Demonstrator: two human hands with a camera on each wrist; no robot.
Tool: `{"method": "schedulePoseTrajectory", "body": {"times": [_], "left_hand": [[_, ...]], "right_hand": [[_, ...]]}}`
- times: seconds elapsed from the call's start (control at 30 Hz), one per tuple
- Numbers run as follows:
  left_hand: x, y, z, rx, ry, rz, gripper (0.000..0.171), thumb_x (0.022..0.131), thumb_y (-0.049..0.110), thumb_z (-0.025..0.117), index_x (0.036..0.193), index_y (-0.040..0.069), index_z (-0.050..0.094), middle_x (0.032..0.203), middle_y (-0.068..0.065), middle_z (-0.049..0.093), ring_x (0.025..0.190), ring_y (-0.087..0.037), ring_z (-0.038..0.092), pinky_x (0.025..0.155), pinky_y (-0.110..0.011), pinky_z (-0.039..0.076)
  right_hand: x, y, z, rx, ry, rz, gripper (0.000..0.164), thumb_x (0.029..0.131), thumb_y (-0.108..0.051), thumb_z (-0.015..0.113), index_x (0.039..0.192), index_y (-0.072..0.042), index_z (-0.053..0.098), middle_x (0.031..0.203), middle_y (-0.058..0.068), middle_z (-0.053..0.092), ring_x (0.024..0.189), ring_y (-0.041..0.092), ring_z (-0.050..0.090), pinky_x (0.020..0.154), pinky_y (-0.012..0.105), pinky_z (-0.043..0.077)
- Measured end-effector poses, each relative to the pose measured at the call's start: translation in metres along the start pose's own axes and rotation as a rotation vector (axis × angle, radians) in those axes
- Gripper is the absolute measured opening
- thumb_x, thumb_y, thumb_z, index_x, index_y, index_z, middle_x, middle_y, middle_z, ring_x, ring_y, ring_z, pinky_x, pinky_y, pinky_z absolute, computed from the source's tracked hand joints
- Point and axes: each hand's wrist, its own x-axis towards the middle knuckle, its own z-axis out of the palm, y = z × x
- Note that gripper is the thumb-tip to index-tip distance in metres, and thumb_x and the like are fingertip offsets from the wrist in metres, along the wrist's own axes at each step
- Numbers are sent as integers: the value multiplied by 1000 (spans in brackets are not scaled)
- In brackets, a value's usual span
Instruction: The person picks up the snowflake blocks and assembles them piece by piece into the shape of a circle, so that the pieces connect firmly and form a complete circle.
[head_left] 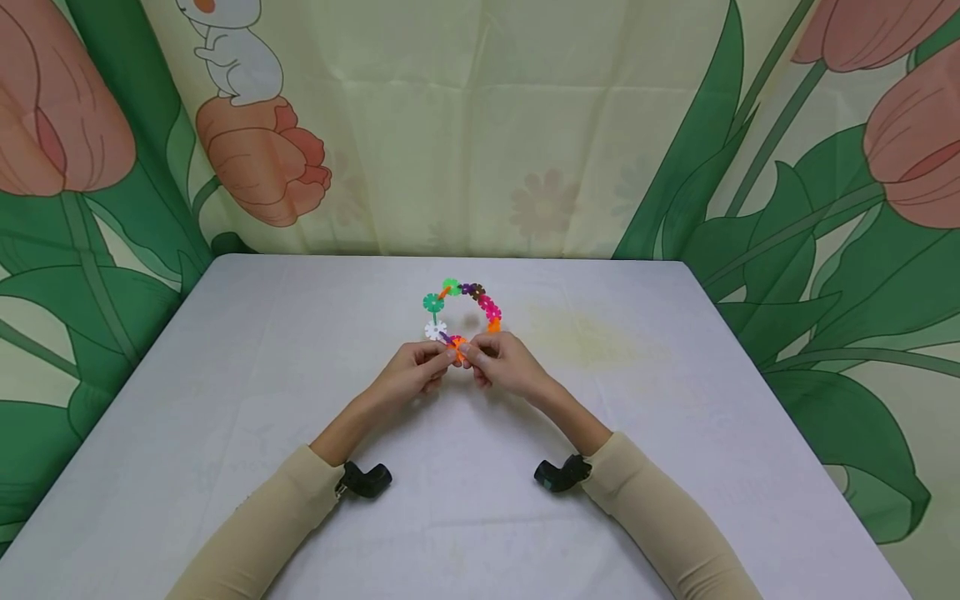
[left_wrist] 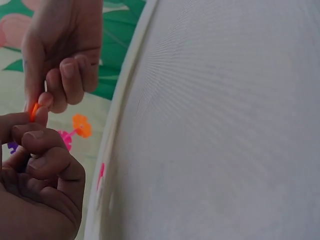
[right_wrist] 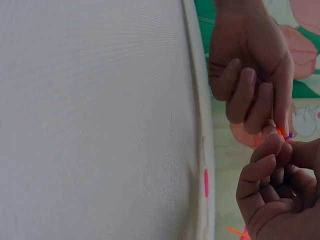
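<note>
A chain of flower-shaped plastic discs in several colours curves into a ring above the table, beyond both hands. Its green disc [head_left: 433, 302] and white disc [head_left: 435, 330] are on the left, the pink discs [head_left: 490, 308] on the right. At the near side, my left hand [head_left: 411, 371] pinches an orange disc [head_left: 461, 348] between thumb and fingers. My right hand [head_left: 506, 364] pinches the same disc from the right, fingertips meeting the left ones. Another orange disc [left_wrist: 81, 125] sits at the chain's right side, joined to pink; my right hand partly hides it in the head view.
A white cloth covers the table [head_left: 465, 517]. Behind it hangs a curtain [head_left: 465, 167] printed with tulips and a rabbit. Black wrist cameras [head_left: 366, 480] are strapped at both sleeve cuffs. A thin pink strip [right_wrist: 206, 182] shows near the table's edge in the wrist views.
</note>
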Motion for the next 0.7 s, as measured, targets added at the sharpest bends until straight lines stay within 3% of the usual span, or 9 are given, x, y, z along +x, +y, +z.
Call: {"method": "schedulePoseTrajectory", "body": {"times": [0.33,0.57,0.7], "left_hand": [[-1,2,-1,6,22,36,29,110,17,52,108,-10,64,67,1,42,58,-12,38,56,-23,33],[0,3,-8,-95,71,38,31,111,16,50,111,-15,56,69,2,38,58,-12,34,54,-24,30],[0,3,-12,-133,98,37,31,112,18,49,108,-13,53,69,2,37,58,-12,34,55,-23,29]], "right_hand": [[1,2,4,-34,3,7,35,109,-27,60,99,4,71,64,0,57,60,15,56,59,26,47],[7,3,1,-59,39,51,33,108,-29,61,108,1,72,71,4,60,62,18,59,60,27,50],[16,10,0,-135,63,83,25,105,-25,66,113,-3,73,69,6,64,58,18,60,61,27,49]]}}
